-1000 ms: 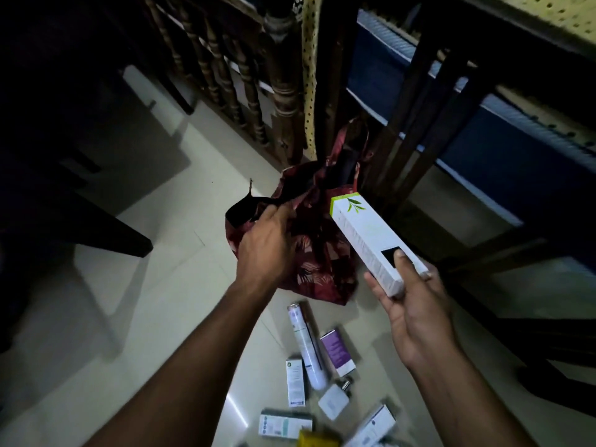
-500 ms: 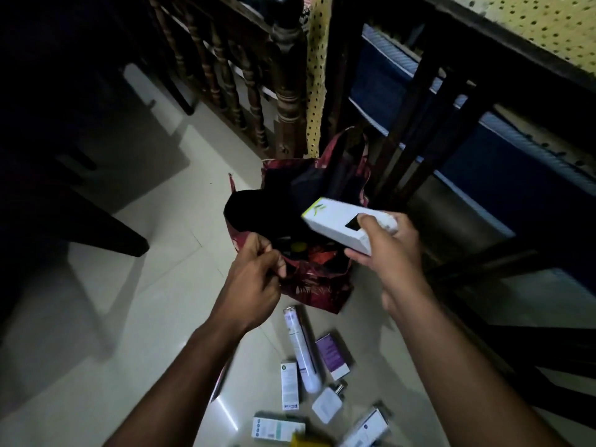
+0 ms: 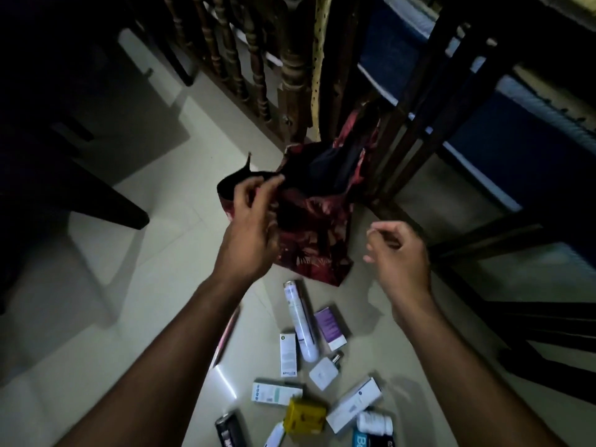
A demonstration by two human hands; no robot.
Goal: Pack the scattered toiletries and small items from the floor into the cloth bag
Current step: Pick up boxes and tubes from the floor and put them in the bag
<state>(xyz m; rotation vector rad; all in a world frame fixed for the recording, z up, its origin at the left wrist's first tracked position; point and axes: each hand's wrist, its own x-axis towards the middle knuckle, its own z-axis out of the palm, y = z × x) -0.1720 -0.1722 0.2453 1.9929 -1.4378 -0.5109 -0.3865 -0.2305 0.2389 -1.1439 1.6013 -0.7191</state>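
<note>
A dark red patterned cloth bag (image 3: pixel 317 233) stands on the pale floor against dark wooden furniture. My left hand (image 3: pixel 251 227) pinches its near rim and holds the mouth open. To the right of the bag, my right hand (image 3: pixel 398 253) hovers with loosely curled fingers and holds nothing. The long white box is out of sight. Below the bag lie a white spray can (image 3: pixel 300 321), a purple box (image 3: pixel 330 327), a small white box (image 3: pixel 288 354), a square bottle (image 3: pixel 324 371), a yellow box (image 3: pixel 304 416) and several more packs.
A carved wooden railing (image 3: pixel 245 56) and dark chair legs (image 3: pixel 403 133) stand close behind the bag. A dark table leg (image 3: pixel 96 195) reaches in from the left. A thin pink stick (image 3: pixel 227 333) lies beside my left forearm.
The long white box that my right hand held over the bag's mouth is gone from view. That hand has pulled back to the right, empty. My left hand still holds the rim.
</note>
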